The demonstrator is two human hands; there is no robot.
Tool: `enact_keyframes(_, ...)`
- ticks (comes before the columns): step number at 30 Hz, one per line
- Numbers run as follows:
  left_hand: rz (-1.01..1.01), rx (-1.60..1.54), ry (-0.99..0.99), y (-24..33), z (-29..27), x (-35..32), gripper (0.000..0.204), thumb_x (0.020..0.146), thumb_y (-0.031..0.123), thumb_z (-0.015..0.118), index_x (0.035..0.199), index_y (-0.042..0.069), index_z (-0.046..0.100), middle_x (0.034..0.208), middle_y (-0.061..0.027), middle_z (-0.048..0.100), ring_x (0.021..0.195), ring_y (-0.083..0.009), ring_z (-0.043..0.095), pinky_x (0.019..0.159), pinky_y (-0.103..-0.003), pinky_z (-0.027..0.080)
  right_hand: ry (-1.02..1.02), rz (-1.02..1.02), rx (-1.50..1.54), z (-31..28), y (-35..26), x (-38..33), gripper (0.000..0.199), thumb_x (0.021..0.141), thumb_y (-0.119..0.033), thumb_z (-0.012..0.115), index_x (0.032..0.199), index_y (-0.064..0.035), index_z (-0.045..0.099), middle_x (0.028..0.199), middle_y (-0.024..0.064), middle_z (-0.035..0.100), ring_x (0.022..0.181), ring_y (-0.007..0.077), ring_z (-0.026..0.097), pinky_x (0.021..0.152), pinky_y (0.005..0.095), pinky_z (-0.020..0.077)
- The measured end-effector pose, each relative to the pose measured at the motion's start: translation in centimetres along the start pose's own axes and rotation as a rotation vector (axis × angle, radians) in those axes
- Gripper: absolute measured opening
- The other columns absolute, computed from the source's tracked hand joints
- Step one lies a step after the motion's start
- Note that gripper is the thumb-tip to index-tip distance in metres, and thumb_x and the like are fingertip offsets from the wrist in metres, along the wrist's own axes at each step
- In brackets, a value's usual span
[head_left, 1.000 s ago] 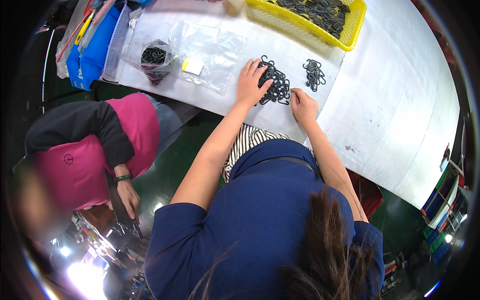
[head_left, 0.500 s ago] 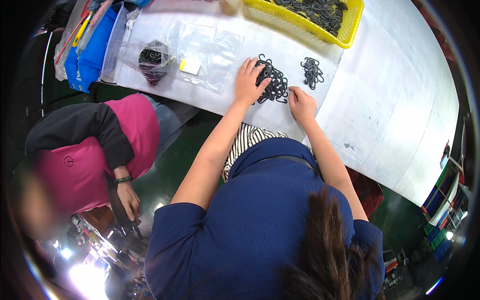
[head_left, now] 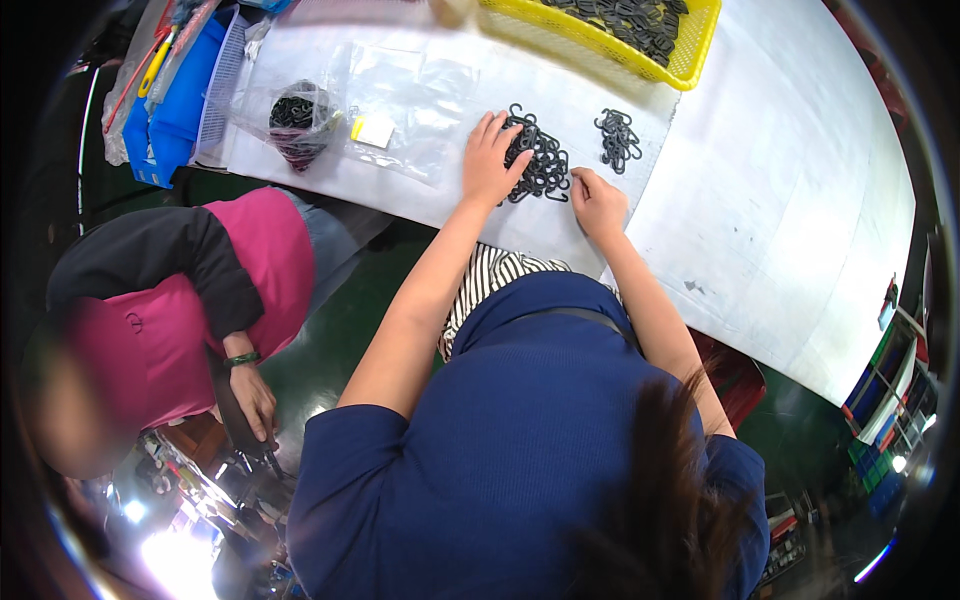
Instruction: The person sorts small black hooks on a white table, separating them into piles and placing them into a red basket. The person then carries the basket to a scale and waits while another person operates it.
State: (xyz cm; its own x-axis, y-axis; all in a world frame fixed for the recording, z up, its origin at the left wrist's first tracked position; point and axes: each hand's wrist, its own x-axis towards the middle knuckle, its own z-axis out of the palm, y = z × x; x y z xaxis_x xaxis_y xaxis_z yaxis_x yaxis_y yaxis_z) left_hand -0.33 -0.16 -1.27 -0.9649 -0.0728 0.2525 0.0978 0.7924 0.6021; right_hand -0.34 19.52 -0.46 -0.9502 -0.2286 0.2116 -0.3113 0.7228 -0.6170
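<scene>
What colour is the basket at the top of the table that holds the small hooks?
Yellow: the basket shows best in the head view, filled with black hooks.

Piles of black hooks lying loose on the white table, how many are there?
2. A big pile of black hooks lies under the left hand; a small pile sits beyond the right hand.

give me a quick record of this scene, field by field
left hand: left hand flat on the big pile of black hooks
right hand: right hand curled on the white table beside that pile
second pile: small pile of hooks, untouched
tray: yellow tray holding more hooks
bags: clear bag of hooks, empty clear bags
nearby: person in pink top
</scene>
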Motion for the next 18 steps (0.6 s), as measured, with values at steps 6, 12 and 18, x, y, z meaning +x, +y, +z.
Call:
enact_keyframes(6,0.021,-0.012,0.019,0.1,0.17,0.07,0.038,0.077,0.031,0.059,0.109,0.01,0.056,0.126,-0.0102,0.045,0.121,-0.0302,0.035,0.098,-0.042,0.029,-0.017,-0.001,-0.02,-0.1,0.07,0.0,0.009,0.075,-0.011,0.058,0.083,-0.015,0.062,0.055,0.0034,0.055,0.045,0.0192,0.053,0.044,0.0307,0.0398)
enact_keyframes(12,0.015,0.018,0.004,0.12,-0.01,-0.01,0.037,0.077,0.029,0.06,0.109,0.011,0.056,0.126,-0.0099,0.045,0.121,-0.0308,0.035,0.098,-0.042,0.03,0.001,-0.012,-0.002,-0.2,-0.14,0.1,0.01,0.075,-0.011,0.058,0.083,-0.0149,0.062,0.055,0.0033,0.055,0.045,0.0187,0.052,0.044,0.0304,0.0396)
enact_keyframes(18,0.01,0.014,0.0,0.18,-0.01,0.06,0.037,0.076,0.028,0.061,0.109,0.011,0.056,0.126,-0.0095,0.045,0.122,-0.0307,0.034,0.098,-0.041,0.03,-0.006,-0.006,-0.009,-0.04,0.1,0.01,0.009,0.075,-0.011,0.058,0.083,-0.0151,0.062,0.055,0.0029,0.054,0.045,0.0183,0.052,0.044,0.03,0.0397)
